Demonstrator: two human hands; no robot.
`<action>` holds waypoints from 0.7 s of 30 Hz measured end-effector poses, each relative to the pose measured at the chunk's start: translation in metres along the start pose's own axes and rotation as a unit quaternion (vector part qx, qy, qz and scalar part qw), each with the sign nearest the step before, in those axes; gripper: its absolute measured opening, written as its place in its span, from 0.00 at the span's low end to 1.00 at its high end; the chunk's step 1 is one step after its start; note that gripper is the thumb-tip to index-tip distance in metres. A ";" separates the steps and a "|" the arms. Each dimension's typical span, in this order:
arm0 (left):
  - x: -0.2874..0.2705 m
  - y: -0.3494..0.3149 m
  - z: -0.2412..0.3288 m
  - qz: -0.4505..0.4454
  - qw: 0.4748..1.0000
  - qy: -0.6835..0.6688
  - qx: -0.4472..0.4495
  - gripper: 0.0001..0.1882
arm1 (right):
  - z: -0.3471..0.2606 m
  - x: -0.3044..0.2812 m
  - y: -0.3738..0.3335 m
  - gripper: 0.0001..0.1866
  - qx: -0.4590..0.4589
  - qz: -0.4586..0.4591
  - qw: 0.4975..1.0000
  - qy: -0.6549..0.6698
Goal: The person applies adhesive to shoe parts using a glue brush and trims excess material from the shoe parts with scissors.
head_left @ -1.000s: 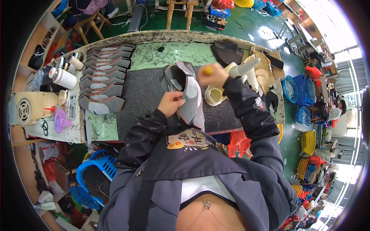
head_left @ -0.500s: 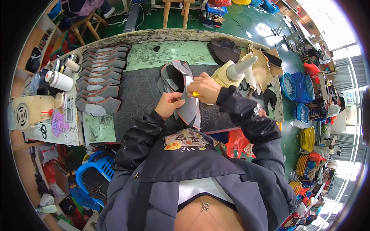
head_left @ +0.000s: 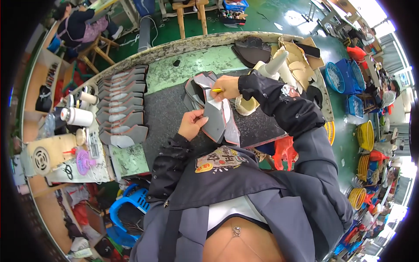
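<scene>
Grey shoe-upper pieces (head_left: 213,121) with red edges lie in a small overlapping pile on the dark work mat (head_left: 168,113). My left hand (head_left: 192,125) pinches the near left edge of the top piece between thumb and fingers. My right hand (head_left: 228,88) is closed around a slim yellow-handled tool (head_left: 216,90) above the far part of the pile; the tool's working end cannot be made out. Just right of the pieces stands a cream-coloured pot (head_left: 247,106), partly covered by my right sleeve. Behind that sleeve rises a pale cone (head_left: 276,64).
Similar grey pieces (head_left: 122,107) lie overlapped in a column at the left. Dark rounded pieces (head_left: 249,51) and cream cut sheets (head_left: 297,65) lie at the far right. A white flask (head_left: 78,117) and a purple fan (head_left: 84,161) stand on the left side table. A person (head_left: 83,28) sits beyond.
My right hand with the yellow tool has moved away from me, toward the far part of the pieces. My left hand has shifted nearer along the edge. The whole view has turned slightly.
</scene>
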State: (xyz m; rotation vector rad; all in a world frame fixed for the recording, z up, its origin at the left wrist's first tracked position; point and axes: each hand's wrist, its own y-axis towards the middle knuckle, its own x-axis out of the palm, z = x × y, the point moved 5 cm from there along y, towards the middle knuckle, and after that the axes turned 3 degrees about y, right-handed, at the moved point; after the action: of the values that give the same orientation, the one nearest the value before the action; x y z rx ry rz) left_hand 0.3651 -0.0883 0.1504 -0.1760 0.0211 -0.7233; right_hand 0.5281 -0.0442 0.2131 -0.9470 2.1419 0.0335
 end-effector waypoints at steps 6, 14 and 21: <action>-0.001 0.005 -0.001 -0.002 1.000 -0.007 0.009 0.14 | 0.008 -0.003 0.000 0.08 -0.032 -0.021 0.998 0.041; -0.004 0.009 -0.004 0.015 0.999 0.019 0.022 0.13 | 0.004 -0.011 0.009 0.07 -0.071 -0.012 0.997 -0.025; -0.011 -0.006 -0.015 0.043 0.997 0.057 0.027 0.12 | -0.015 -0.001 0.015 0.06 -0.066 0.023 0.993 -0.095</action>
State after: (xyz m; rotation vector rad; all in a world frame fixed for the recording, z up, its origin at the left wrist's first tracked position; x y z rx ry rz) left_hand 0.3520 -0.0873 0.1362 -0.0813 0.1163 -0.6456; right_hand 0.5095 -0.0377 0.2200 -0.9298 2.0044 0.2810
